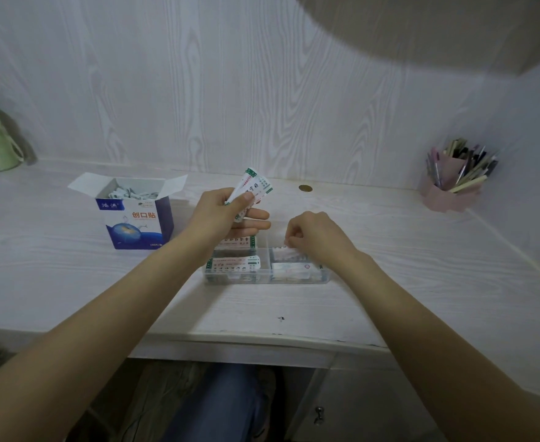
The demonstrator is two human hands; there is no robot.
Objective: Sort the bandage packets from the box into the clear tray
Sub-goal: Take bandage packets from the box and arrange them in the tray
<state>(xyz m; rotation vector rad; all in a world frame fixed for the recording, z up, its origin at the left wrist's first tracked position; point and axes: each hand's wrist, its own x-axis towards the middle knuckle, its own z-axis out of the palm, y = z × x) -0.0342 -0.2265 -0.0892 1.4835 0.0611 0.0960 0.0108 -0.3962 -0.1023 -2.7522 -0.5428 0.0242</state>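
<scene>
Meanwhile, the left hand [220, 212] gripped a small fan of white paper bandage packets with green-edged ends [252, 189], raised above the pale wood-grain counter [70, 282], their print too small to read. The right hand [313, 234] pinched a flat white packet [286, 248] at the back of the clear plastic divided tray [262, 280]. Green-banded packets [235, 264] lay stacked in the tray's left compartments and plainer white ones [294, 269] in the right. Just left of the tray stood the open blue-and-white cardboard box [134, 218], marked "创口贴" in orange, with more packets inside.
</scene>
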